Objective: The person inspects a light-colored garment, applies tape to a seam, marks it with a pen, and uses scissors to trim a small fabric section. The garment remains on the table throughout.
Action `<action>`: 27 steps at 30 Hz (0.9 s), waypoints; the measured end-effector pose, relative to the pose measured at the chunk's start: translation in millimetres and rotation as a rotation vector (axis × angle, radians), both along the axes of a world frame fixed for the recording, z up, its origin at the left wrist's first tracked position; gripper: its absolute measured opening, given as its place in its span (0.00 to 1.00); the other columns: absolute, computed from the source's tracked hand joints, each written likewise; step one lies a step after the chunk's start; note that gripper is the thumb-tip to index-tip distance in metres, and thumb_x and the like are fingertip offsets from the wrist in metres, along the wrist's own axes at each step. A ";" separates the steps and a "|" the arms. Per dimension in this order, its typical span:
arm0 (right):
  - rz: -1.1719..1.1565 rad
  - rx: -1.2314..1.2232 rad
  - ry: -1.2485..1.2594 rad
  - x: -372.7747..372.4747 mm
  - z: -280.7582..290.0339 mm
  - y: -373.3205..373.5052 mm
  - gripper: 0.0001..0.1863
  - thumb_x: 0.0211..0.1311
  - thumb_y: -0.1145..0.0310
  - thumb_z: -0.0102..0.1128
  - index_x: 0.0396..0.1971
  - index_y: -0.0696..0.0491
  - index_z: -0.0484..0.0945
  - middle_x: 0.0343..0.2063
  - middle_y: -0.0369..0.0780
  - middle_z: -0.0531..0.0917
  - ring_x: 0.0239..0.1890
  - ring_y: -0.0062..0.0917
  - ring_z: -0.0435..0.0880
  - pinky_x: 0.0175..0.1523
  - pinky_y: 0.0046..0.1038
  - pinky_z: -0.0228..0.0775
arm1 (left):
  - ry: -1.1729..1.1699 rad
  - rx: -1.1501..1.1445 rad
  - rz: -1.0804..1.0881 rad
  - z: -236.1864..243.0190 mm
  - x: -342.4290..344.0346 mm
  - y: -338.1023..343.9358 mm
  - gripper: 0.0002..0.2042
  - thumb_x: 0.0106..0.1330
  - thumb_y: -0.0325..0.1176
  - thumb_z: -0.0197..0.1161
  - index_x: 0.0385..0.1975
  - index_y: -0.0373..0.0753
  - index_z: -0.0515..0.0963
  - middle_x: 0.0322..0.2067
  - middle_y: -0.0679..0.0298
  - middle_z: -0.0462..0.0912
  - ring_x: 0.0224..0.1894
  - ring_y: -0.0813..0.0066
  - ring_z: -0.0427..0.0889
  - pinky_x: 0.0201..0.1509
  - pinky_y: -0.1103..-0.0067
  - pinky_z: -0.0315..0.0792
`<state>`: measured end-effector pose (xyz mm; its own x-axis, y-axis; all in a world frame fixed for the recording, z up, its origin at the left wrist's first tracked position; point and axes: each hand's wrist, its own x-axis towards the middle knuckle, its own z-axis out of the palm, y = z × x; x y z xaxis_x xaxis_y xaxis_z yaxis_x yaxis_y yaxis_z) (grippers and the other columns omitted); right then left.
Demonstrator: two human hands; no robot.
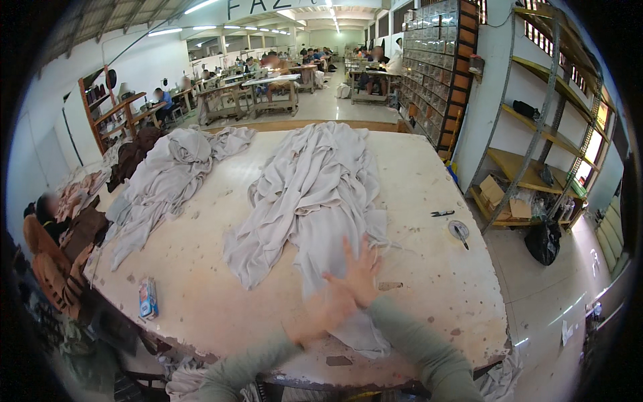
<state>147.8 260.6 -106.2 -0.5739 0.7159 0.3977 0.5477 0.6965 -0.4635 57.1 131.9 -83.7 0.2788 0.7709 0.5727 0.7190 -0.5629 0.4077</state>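
A large heap of light grey fabric [308, 174] lies down the middle of the pale worktable [442, 301], with one length trailing toward the near edge. My right hand [355, 275] is over that length, fingers spread, palm down. My left hand [318, 315] is just below and left of it, blurred by motion, overlapping the fabric; its fingers cannot be made out. A second grey fabric pile [167, 174] lies at the left. A small blue-and-white pack [149, 298] sits at the left front. Small black snips [442, 213] and a round dish [459, 234] lie at the right.
Brown fabrics [80, 231] and a person [47, 218] are at the left edge. Metal shelving [529, 171] with cartons and a black bag [542, 241] stand beyond the table's right side. Workers at sewing tables [274, 87] fill the back of the hall.
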 end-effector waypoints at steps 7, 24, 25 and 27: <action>0.091 0.289 -0.189 -34.7 -13.4 19.7 0.37 0.54 0.41 0.57 0.65 0.23 0.57 0.70 0.45 0.44 0.65 0.64 0.45 0.61 0.69 0.37 | -0.396 0.363 1.070 -20.8 -147.0 143.4 0.23 0.63 0.38 0.57 0.56 0.34 0.66 0.54 0.48 0.70 0.56 0.53 0.69 0.59 0.70 0.63; -0.066 0.395 -0.082 -122.1 -31.8 167.0 0.27 0.54 0.52 0.60 0.56 0.33 0.71 0.66 0.43 0.55 0.65 0.49 0.54 0.61 0.65 0.42 | -1.213 0.295 0.026 80.0 -61.3 12.9 0.13 0.68 0.38 0.50 0.41 0.36 0.74 0.35 0.64 0.75 0.37 0.73 0.73 0.45 0.79 0.67; -0.097 0.446 -0.076 -118.8 -29.3 162.2 0.27 0.52 0.53 0.61 0.55 0.35 0.72 0.66 0.43 0.57 0.65 0.49 0.55 0.62 0.64 0.42 | -1.043 0.123 0.086 74.6 -43.5 3.1 0.12 0.67 0.38 0.51 0.40 0.35 0.75 0.35 0.62 0.75 0.36 0.71 0.73 0.44 0.78 0.67; -0.128 0.436 0.023 -109.1 -23.0 146.4 0.27 0.49 0.56 0.63 0.54 0.38 0.74 0.64 0.43 0.59 0.64 0.47 0.57 0.62 0.62 0.43 | -0.534 -0.215 0.184 65.3 -12.7 -1.1 0.11 0.65 0.37 0.51 0.37 0.35 0.75 0.33 0.59 0.76 0.35 0.67 0.74 0.41 0.76 0.68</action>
<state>38.7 407.0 -129.2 -0.4794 0.5431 0.6893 0.6349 0.7569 -0.1548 44.4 130.8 -18.5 -0.1532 0.8930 0.4231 0.4615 -0.3140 0.8297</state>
